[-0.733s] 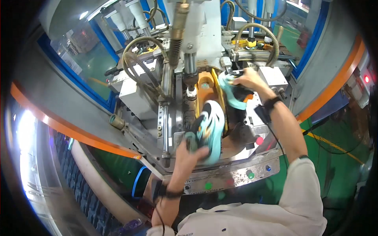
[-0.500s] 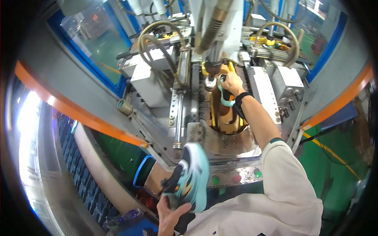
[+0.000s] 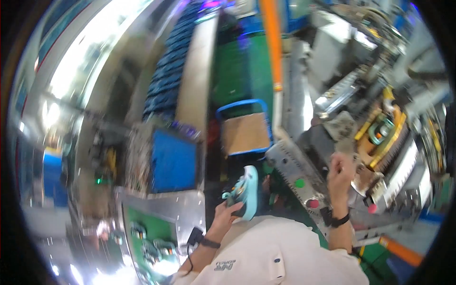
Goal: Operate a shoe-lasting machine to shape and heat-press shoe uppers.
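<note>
Shoe still held in left hand, close to the torso; right hand withdrawn from the fixture since the last frame, fingers curled narrow, blurred, contents cannot be told; machine front partly blocked by it; teal-rimmed piece left lying between the fixture's yellow sides; view swung left, tray with more shoes now shown; blue-framed cart, then dark ribbed strip, seen beyond.

From the wearer's head, a wide fisheye camera looks down at close range over a pale shirt, left hand and right hand, with machinery at right.
</note>
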`<state>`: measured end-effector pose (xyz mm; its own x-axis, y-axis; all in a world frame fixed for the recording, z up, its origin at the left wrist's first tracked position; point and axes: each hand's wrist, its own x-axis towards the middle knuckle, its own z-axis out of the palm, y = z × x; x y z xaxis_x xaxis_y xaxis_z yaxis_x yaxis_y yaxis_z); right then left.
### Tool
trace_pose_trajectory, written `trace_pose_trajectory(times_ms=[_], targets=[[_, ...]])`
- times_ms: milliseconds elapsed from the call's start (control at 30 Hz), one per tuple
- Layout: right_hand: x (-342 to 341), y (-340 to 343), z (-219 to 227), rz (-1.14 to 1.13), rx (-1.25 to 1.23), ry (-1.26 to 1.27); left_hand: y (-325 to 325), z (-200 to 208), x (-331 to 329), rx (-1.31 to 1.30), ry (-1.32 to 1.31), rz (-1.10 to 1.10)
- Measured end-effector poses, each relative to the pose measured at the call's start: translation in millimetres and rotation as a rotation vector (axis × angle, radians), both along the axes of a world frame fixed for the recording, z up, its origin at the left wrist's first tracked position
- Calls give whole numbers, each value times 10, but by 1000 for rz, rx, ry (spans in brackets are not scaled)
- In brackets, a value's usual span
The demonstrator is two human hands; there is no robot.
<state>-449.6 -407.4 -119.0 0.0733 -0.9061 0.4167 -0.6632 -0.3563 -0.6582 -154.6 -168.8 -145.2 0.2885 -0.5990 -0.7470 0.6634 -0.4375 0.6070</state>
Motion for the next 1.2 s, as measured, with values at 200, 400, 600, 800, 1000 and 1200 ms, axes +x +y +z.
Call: trace_pose_trajectory(times_ms=[200, 400, 600, 800, 1000, 1200], targets=[[462, 128, -1839, 366, 115, 235, 791, -166, -137, 120, 43, 263], [539, 114, -2019, 425, 105, 338, 1710, -443, 290, 2, -57, 847], [1014, -161, -1777, 356, -6, 288, 2825, -1037, 1218, 119, -278, 1190], [2795, -263, 142, 656, -175, -93, 3605, -1328, 2139, 233, -427, 1246], [5088, 1054, 2200, 1035, -504, -52, 4745, -2206, 2841, 273, -458, 1385], [7298, 2019, 3264, 1315, -736, 220, 5071, -2371, 3801, 325, -444, 1532]])
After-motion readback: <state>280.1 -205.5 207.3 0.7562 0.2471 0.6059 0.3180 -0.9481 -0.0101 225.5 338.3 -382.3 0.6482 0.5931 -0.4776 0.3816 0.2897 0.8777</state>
